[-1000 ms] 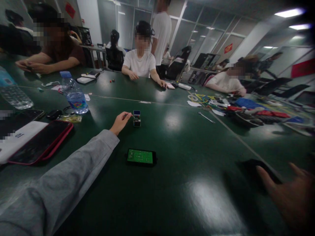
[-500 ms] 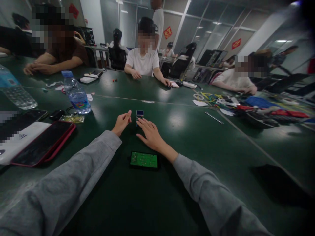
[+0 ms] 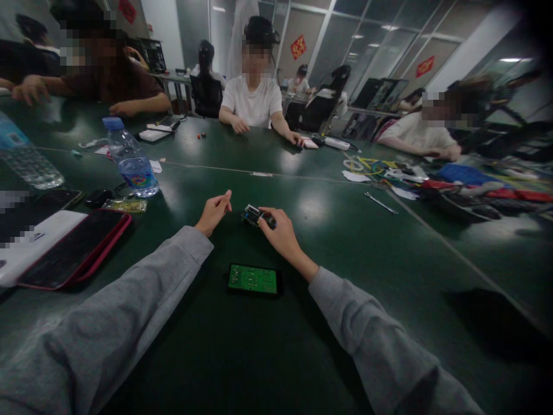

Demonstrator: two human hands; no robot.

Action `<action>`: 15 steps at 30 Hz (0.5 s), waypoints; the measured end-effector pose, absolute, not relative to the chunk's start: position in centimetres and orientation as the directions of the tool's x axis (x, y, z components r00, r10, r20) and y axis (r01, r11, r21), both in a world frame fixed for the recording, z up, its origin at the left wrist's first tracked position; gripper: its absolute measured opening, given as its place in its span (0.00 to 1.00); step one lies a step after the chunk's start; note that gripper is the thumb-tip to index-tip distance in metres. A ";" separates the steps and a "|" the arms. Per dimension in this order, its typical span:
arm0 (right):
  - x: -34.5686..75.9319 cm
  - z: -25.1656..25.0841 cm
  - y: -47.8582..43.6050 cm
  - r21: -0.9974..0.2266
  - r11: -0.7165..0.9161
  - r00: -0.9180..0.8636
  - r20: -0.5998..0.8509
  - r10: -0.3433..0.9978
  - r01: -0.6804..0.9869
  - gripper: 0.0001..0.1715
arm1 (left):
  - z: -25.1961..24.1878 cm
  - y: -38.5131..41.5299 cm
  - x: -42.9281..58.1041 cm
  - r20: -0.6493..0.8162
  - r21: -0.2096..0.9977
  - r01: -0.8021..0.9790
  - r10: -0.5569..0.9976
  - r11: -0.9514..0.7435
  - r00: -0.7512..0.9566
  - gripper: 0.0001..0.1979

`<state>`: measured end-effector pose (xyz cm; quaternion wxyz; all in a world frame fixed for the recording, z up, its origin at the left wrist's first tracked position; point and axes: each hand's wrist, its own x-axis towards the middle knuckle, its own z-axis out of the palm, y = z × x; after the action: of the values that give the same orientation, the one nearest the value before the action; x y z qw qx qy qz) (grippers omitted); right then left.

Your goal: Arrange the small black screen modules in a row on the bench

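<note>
My right hand [image 3: 280, 231] grips a small electronic module [image 3: 251, 215] between thumb and fingers, just above or on the dark green table. Blue parts and a pale strip show at its left end; my fingers cover part of the rest. To its left, my left hand [image 3: 213, 214] is closed, thumb pressed against the curled fingers; whatever it may hold is hidden. The left hand stays apart from the module. Nearer to me, between my forearms, a green circuit board [image 3: 253, 279] lies flat in a black frame.
At left are a water bottle [image 3: 132, 161], a second bottle [image 3: 28, 155], and a red-cased phone [image 3: 73, 248]. To the right lie a wrench [image 3: 381, 203] and a heap of cables and tools [image 3: 470, 193]. Across the table [image 3: 319, 323] sits a person in a white shirt [image 3: 253, 101].
The module has turned and tilted as my right hand closed around its right side and shifted slightly right. My left hand is nearly still. The person at far left has spread their hands.
</note>
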<state>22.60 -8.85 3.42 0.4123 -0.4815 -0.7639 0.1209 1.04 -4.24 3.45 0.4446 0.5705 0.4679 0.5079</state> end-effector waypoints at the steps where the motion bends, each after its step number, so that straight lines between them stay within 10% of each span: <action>1: 22.7 3.3 -8.7 -0.607 0.487 -0.177 0.498 0.849 0.628 0.16 | 3.4 -4.2 1.0 0.165 0.982 0.083 0.985 -0.168 0.045 0.27; 15: 22.7 3.6 -8.9 -0.630 0.503 -0.184 0.502 0.845 0.592 0.19 | 3.3 -4.2 0.9 0.167 0.984 0.057 0.984 -0.170 0.063 0.27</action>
<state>22.74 -8.91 3.60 0.4262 -0.4757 -0.7550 0.1485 0.92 -4.18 3.33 0.4544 0.5701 0.4565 0.5099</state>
